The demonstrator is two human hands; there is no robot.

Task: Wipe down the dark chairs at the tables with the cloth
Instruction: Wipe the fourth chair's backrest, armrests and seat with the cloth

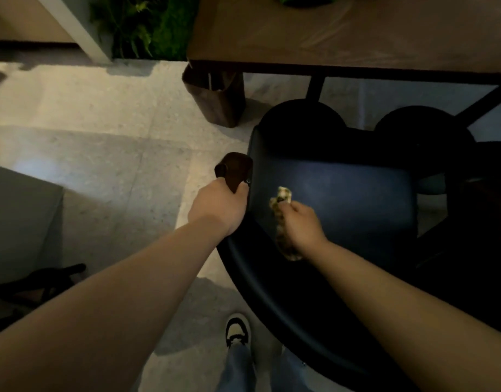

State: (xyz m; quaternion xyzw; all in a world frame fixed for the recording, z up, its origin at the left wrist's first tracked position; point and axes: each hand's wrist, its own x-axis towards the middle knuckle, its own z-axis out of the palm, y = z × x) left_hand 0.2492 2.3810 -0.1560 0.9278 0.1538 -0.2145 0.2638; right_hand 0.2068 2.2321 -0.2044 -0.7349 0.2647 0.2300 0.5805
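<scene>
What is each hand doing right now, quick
Left hand: closed, holding the chair's brown armrest.
Right hand: closed, holding the patterned cloth over the dark chair seat.

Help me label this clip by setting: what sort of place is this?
Probably a café or restaurant seating area: a wooden table with dark chairs tucked at it, greenery along the wall, and a stone-tile floor.

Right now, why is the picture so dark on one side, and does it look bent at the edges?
Head view: light falls on the floor at left, while the chair and the right side sit in deep shadow. The wide lens bows the table edge and stretches both forearms. The cloth looks slightly blurred.
</scene>
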